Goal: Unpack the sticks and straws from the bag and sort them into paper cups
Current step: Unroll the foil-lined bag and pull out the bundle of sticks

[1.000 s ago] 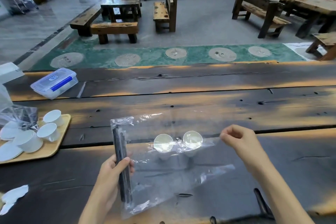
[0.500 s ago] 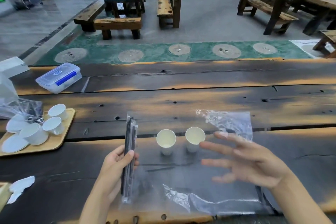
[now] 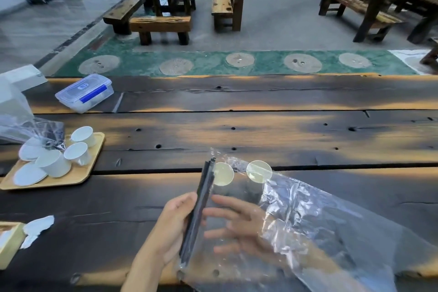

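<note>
Dark, knotted plank table (image 3: pixel 260 130) bears crinkled clear plastic bag (image 3: pixel 320 220) draped over right hand (image 3: pixel 244 227), fingers spread straight inside; left hand (image 3: pixel 173 223) grips slim black stick bundle (image 3: pixel 198 213) upright, near two round paper cups (image 3: pixel 258 171).

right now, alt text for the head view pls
A person's left hand grips a bundle of dark sticks inside a clear plastic bag, the right hand reaching in with spread fingers. Two paper cups stand just beyond on the wooden table.
</note>
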{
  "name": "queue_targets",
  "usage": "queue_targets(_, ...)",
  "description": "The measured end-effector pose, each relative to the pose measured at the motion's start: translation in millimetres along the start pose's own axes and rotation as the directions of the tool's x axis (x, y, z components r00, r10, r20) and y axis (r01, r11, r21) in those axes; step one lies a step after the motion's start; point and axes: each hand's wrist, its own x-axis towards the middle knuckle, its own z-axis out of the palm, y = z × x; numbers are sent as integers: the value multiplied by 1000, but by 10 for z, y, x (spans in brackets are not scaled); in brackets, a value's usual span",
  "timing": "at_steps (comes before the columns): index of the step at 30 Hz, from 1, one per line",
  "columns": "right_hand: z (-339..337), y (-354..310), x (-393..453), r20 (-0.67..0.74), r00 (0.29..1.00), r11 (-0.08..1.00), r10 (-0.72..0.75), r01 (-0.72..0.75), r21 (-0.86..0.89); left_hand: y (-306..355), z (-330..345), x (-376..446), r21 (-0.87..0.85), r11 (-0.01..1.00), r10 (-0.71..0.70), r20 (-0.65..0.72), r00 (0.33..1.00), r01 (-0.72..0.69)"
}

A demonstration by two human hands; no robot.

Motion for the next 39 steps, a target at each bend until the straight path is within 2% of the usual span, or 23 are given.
queue_targets(3, 48, 173, 214, -291, 945, 988, -146, 127, -85, -30, 68, 14, 22, 999, 49, -92, 995, -47)
queue_targets(6, 88, 192, 311, -436, 869, 965, -232, 151, -213, -74, 74, 63, 137, 987, 117, -228, 967, -88)
queue_targets(12, 48, 323, 465, -510, 820, 931, -259, 72, -357, -151, 165, 27, 170, 984, 88, -211, 973, -51)
queue_targets(18, 37, 366, 580, -530, 799, 952, -285, 300, -61, -173, 196, 0, 216, 976, 98, -260, 961, -41)
queue_targets(21, 29, 366, 616, -600, 747, 936, -288, 353, -10, -172, 86, 21, 138, 990, 66, -339, 939, -20)
queue_targets(23, 0, 376, 669, -618, 734, 935, -283, 355, -7, -136, 52, 24, 97, 995, 52, -330, 943, -21)
queue_targets(25, -17, 358, 703, -612, 744, 940, -268, 340, 2, -102, 63, 12, 241, 970, 44, -233, 971, 14)
queue_targets(27, -47, 347, 735, -600, 757, 950, -259, 312, -16, -98, 119, -20, 452, 891, 32, -131, 991, 31)
queue_targets(28, -60, 351, 749, -593, 765, 949, -253, 315, 2, -103, 145, -32, 494, 869, 46, -121, 992, 20)
queue_targets(31, -146, 408, 817, -609, 765, 969, -210, 247, -23, -137, 104, -36, 400, 915, 146, -198, 969, -56)
queue_targets(36, -60, 193, 842, -612, 790, 980, -33, 144, 133, -153, -145, 13, 374, 920, 246, -331, 911, -113)
queue_targets(39, 91, 106, 836, -615, 785, 973, -80, 194, 121, -181, -232, 44, 315, 944, 222, -380, 898, -101)
